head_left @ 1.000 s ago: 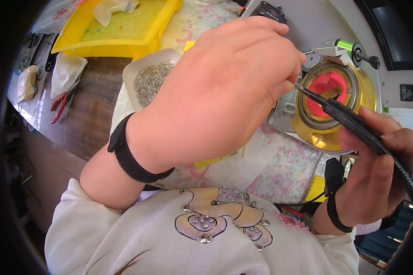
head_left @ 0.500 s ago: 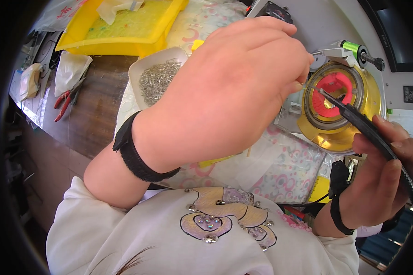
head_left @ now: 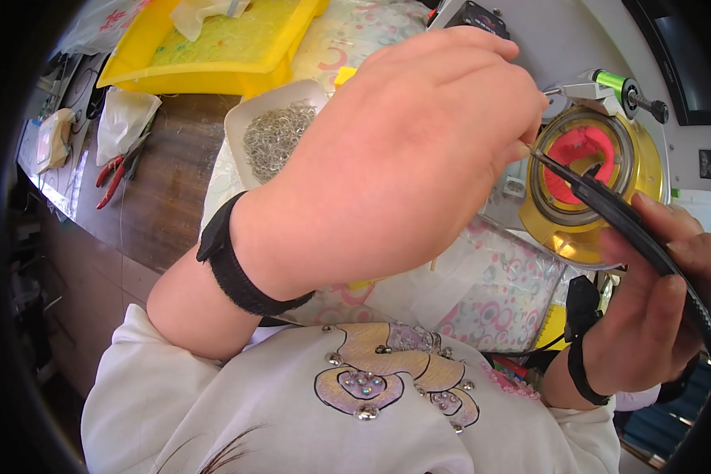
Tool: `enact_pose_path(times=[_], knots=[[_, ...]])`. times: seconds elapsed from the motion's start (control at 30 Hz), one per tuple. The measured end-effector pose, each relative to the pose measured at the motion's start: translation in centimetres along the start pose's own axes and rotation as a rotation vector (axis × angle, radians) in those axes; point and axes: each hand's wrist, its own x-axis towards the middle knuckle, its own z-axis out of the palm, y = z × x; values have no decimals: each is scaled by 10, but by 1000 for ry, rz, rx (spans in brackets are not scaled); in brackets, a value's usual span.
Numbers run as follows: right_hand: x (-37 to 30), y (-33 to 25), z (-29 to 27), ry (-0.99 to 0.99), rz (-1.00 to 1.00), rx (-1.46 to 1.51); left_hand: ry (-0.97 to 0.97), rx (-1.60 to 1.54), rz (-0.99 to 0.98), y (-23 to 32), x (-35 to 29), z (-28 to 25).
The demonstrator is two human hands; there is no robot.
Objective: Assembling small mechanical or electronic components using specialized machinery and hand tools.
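Note:
My left hand (head_left: 419, 158), with a black strap on its wrist, reaches across the middle with its fingers pinched together. Whatever sits between the fingertips is too small or hidden to make out. My right hand (head_left: 663, 292), at the right, grips a long slim black tool (head_left: 608, 201) with a ribbed edge. Its narrow tip points up and left, ending right beside my left fingertips. Behind the tool stands a gold-coloured round machine (head_left: 557, 237), with a pink-red ring (head_left: 559, 188) in its centre.
A white tray (head_left: 241, 130) of small silvery wire pieces (head_left: 276, 138) lies left of my left hand. Farther back is a yellow bin (head_left: 197, 79). Red-handled pliers (head_left: 112, 182) rest on the brown table (head_left: 178, 174). A green spool (head_left: 608, 79) sits above the machine.
The black tool's tip has shifted slightly left and now meets my left fingertips. My left hand has barely moved.

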Motion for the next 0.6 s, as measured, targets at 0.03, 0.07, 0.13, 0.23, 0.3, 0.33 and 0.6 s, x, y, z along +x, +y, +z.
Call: enact_pose_path(times=[0.03,0.07,0.13,0.23,0.3,0.33,0.6], knots=[[0,-1,0,0,-5,14,3,6,3,0,0,0],[1,-1,0,0,-11,27,3,5,4,0,0,0],[3,-3,0,-1,-23,55,-1,-2,-2,0,0,-1],[26,9,-19,-322,-187,350,-12,4,1,1,0,-2],[19,11,-13,-176,-233,362,-14,3,1,1,1,-1],[16,11,-11,-29,-279,374,-16,3,1,1,1,-1],[8,-20,1,67,181,-659,-20,-3,-5,0,1,-2]])
